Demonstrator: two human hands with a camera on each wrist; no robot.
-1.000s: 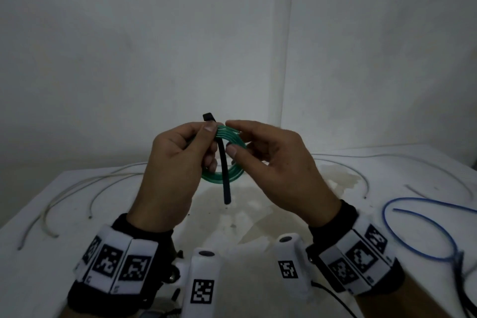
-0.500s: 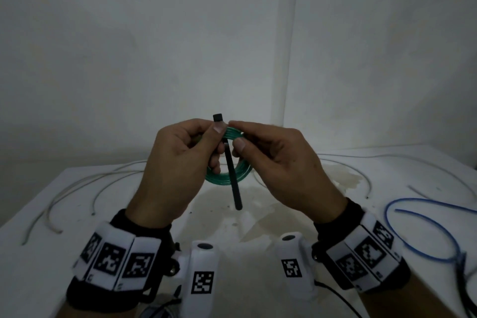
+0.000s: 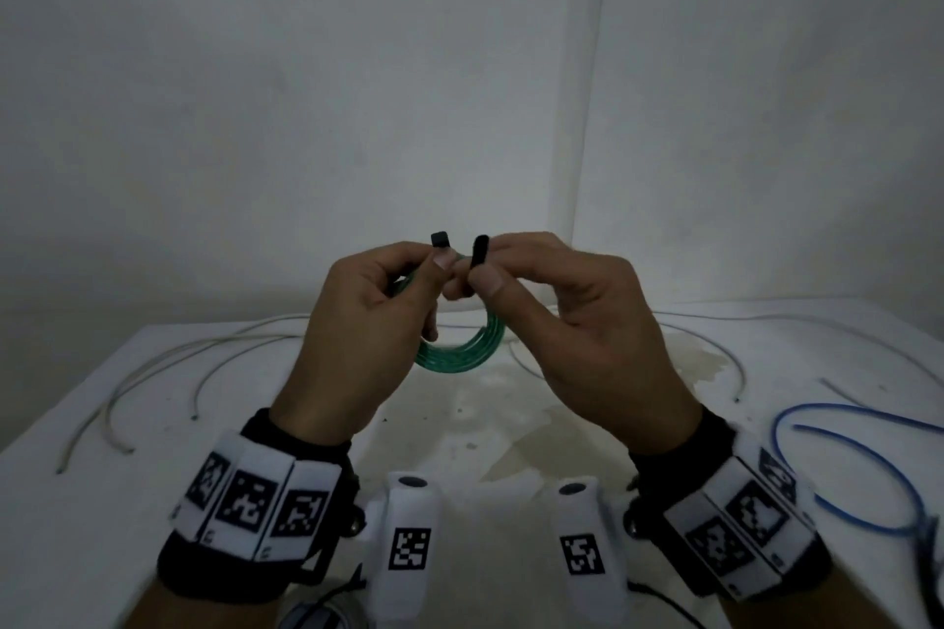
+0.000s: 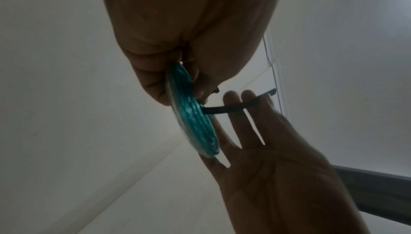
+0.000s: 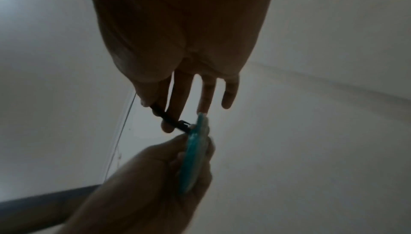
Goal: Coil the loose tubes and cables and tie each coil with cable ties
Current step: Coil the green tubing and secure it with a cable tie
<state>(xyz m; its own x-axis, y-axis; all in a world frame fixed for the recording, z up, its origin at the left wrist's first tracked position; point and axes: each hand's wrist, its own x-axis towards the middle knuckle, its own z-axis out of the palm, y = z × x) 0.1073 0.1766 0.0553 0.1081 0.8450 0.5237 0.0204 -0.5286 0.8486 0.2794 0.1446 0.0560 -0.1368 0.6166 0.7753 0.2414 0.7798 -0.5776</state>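
Left hand pinches the green coil at its top, thumb and forefinger also gripping the head end of the black tie. Right hand pinches the tie's tail between thumb and forefinger, other fingers straight. The coil is in the air above the worktop, at mid-frame in the head view, its lower arc hanging at 6 o'clock below the fingers.

Handling, by my guess: the coil is light, thin, springy tube that wants to unwind, so keep the pinch right where the tie crosses the turns. The tie is stiff but bendy and smooth; hold the tail near its tip to steer it into the head. The tail looks not yet threaded.

Head view shows both tie ends standing up side by side at 12 o'clock, just apart, plus loose white cables at 9 o'clock and a blue cable at 4 o'clock. Wrist views lack the worktop. Left wrist view shows the coil edge-on with the tie running from it across the right fingers. Right wrist view shows the tie's head close against the coil, and left fingers wrapped round the turns.
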